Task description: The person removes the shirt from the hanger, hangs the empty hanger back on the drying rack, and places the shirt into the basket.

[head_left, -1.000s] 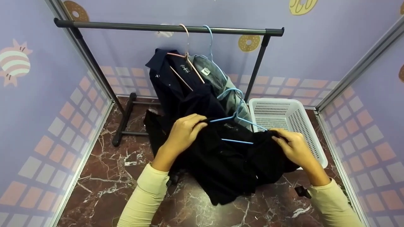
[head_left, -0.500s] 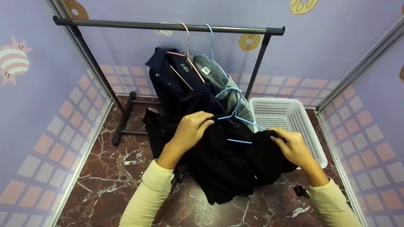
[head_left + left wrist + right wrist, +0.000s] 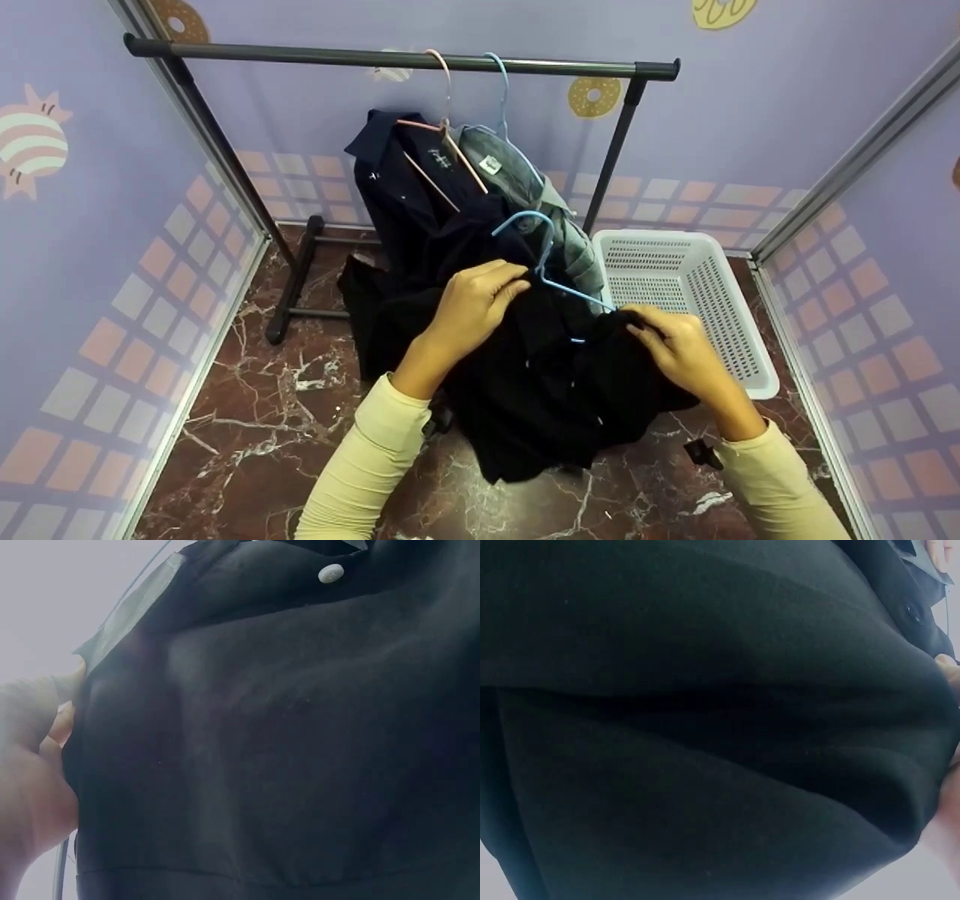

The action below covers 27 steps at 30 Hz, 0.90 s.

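A black shirt (image 3: pixel 517 427) hangs between the two hands, with a light blue hanger (image 3: pixel 574 291) inside its neck opening. My left hand (image 3: pixel 480 304) pinches the shirt's cloth close beside the hanger's neck. At the other shoulder, my right hand (image 3: pixel 679 352) pinches the cloth near the end of the hanger's arm. The hook points up and to the left; a short piece of the lower bar shows at the collar. Black cloth with a white button (image 3: pixel 331 574) fills most of the left wrist view. In the right wrist view the shirt (image 3: pixel 705 765) mostly hides the hand.
Behind stands a dark metal clothes rack (image 3: pixel 337 54). From its bar hang a navy shirt (image 3: pixel 397 180) on a pink hanger (image 3: pixel 447 97) and a grey-green shirt (image 3: pixel 517 169) on a blue one. A white perforated basket (image 3: pixel 739 322) sits on the marbled floor (image 3: pixel 247 442) at right.
My left hand has moved right along the shirt to the hanger's neck, and my right hand slightly left. The hanger's hook has shifted left, and less of its lower bar shows.
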Each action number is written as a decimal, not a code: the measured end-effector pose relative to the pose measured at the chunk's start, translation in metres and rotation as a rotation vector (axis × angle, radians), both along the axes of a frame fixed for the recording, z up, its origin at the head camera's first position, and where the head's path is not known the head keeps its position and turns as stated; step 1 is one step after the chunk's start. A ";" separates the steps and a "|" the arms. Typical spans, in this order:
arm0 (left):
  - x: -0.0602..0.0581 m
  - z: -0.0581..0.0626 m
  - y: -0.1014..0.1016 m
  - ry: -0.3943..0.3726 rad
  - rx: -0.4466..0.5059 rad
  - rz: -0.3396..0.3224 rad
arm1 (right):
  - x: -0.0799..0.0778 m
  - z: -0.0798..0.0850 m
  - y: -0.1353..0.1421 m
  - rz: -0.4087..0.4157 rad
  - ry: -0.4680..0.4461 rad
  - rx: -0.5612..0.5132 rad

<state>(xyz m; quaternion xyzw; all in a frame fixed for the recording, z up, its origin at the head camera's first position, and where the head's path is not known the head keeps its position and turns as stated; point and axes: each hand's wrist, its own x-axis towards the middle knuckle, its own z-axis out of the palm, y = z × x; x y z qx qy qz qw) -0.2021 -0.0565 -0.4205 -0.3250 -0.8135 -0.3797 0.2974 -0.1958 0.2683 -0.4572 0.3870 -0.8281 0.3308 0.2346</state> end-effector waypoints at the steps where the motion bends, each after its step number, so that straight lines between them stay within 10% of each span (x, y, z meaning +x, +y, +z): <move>1: 0.000 0.000 0.000 0.003 -0.003 0.009 | 0.000 0.000 0.000 -0.002 -0.002 0.009; 14: 0.002 0.003 -0.006 0.036 -0.015 0.025 | 0.007 0.018 -0.002 -0.095 -0.171 0.099; 27: 0.004 0.005 -0.009 0.114 -0.073 0.036 | 0.000 0.026 -0.016 0.048 0.028 0.094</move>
